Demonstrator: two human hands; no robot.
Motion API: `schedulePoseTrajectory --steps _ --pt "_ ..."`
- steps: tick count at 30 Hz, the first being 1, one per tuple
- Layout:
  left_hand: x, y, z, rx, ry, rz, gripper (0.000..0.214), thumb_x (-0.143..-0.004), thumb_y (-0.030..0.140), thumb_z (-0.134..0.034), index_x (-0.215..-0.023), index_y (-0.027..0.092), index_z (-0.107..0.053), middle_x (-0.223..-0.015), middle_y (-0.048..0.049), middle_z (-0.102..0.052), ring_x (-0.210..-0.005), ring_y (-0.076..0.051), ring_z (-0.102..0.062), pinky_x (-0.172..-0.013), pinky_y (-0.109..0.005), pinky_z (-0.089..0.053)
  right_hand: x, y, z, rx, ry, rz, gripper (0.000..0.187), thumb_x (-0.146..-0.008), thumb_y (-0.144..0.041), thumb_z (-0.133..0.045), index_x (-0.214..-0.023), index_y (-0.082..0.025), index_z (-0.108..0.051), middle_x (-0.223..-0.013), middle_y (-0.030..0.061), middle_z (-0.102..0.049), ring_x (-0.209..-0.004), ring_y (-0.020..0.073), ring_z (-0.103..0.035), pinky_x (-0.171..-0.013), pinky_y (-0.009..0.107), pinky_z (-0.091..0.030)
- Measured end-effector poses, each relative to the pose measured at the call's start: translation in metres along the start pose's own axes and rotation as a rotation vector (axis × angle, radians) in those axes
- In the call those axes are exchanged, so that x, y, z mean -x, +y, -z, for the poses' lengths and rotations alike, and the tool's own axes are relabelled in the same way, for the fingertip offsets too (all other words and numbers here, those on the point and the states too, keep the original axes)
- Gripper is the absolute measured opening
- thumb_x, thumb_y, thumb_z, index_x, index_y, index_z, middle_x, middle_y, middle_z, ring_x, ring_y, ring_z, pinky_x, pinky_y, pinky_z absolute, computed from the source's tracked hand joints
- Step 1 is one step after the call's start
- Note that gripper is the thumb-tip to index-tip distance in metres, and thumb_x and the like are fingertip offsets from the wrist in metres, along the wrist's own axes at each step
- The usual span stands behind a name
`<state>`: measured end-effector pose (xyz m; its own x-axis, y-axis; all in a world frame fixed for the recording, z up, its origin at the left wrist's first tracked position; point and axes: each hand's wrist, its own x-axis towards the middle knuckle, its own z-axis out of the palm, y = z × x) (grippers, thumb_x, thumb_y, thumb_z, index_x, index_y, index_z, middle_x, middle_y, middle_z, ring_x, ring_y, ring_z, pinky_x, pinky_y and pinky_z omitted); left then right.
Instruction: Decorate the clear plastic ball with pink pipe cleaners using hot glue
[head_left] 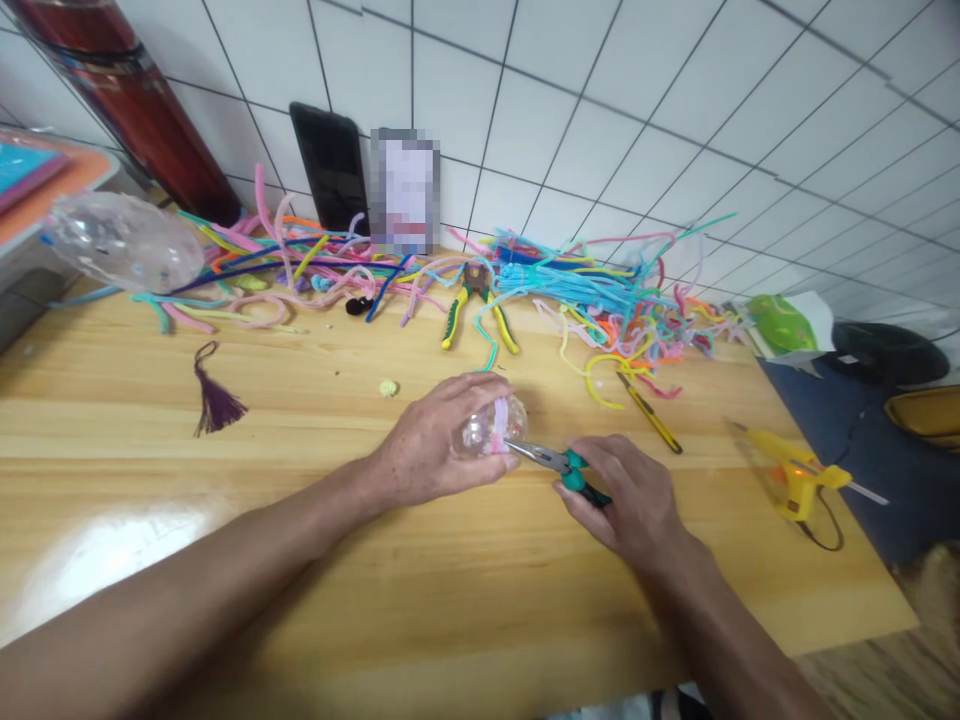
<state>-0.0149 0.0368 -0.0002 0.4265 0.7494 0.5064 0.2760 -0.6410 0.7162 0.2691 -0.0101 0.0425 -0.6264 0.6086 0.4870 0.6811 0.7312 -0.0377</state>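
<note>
My left hand (435, 435) is wrapped around a small clear plastic piece (478, 434), rounded and shiny, with a pinkish-white band across it. It looks like part of a plastic bottle, though the fingers cover much of it. In my right hand (634, 490) are long-nose pliers (551, 458) with green and black handles. Their tip touches the band on the clear piece; whether the jaws are closed on it is too small to tell. Just above the hands lies a pair of yellow-and-green-handled pliers (480, 300) with the handles spread.
Colourful pipe cleaners (570, 280) lie heaped along the tiled wall. A utility knife (651, 415) and a yellow glue gun (799, 475) rest at the right. To the left are a purple tassel (217, 397), a clear plastic bottle (124, 240) and a red flask (142, 110). A phone (330, 165) leans on the wall.
</note>
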Motion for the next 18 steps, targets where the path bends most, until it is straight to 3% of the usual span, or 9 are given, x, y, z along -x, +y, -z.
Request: schedulePoseTrajectory --steps 18 --pt "0.0012 -0.0034 -0.0016 0.008 0.018 -0.042 0.066 -0.089 0.04 -0.083 -0.149 0.024 -0.06 -0.144 -0.0164 -0.072 -0.138 -0.035 -0.067 -0.116 -0.055 -0.056 0.0018 0.0033 -0.0068 -0.048 0.023 -0.016 0.036 -0.102 -0.026 -0.065 -0.136 -0.019 -0.057 -0.1 0.0122 -0.079 -0.084 0.0258 -0.074 -0.071 0.037 -0.063"
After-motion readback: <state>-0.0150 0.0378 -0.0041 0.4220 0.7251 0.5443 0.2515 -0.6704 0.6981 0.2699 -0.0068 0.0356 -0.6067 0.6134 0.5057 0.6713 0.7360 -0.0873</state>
